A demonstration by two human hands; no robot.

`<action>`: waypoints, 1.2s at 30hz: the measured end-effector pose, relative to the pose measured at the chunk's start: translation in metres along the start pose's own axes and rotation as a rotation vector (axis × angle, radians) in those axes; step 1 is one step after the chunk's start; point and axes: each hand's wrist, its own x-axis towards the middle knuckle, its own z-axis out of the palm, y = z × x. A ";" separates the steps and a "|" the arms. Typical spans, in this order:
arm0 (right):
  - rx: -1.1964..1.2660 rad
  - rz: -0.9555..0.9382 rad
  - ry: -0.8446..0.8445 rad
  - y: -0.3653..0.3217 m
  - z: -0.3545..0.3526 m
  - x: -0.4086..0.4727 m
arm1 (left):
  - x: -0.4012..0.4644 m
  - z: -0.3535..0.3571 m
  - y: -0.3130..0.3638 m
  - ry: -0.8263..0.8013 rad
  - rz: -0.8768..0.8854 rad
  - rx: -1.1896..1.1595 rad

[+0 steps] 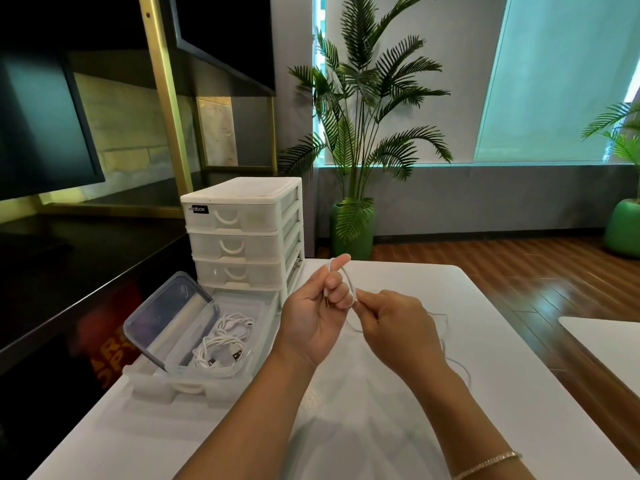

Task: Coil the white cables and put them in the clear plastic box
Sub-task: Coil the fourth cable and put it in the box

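Above the white table, my left hand [317, 315] holds one end of a white cable [350, 282], a loop of it wound round the fingers with the plug lying against the palm. My right hand [391, 322] pinches the same cable just right of the left fingers. The loose rest of the cable trails over the table behind my right wrist. The clear plastic box [180, 367] sits to the left with its lid [166, 315] tipped up. Coiled white cables [221, 351] lie inside it.
The box sits in a pulled-out drawer [152, 388] of a white drawer unit [242, 233] at the table's [363, 420] back left. A dark desk and shelving stand left. A second white table edge [602, 336] shows right. Potted palms stand beyond.
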 end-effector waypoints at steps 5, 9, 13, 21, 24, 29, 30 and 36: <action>-0.074 -0.018 -0.130 -0.010 -0.004 -0.004 | 0.001 -0.006 0.003 0.050 0.087 0.291; -0.027 -0.021 -0.139 -0.012 -0.015 -0.004 | -0.002 -0.005 0.002 0.071 0.157 0.791; 0.059 -0.016 -0.116 -0.012 -0.021 -0.004 | -0.002 -0.006 -0.005 0.063 0.184 1.116; 0.268 0.083 -0.075 0.003 -0.024 0.000 | -0.005 -0.008 -0.010 -0.112 0.058 1.274; 0.379 0.132 -0.049 0.008 -0.027 0.001 | -0.007 -0.009 -0.008 -0.173 -0.008 1.271; 0.519 0.235 -0.033 0.012 -0.026 0.004 | -0.012 0.000 -0.009 -0.249 -0.081 1.234; 0.541 0.247 -0.020 0.012 -0.026 0.004 | -0.012 0.001 -0.010 -0.265 -0.109 1.203; 0.760 0.380 0.004 0.011 -0.023 0.003 | -0.012 0.000 -0.009 -0.299 -0.223 0.999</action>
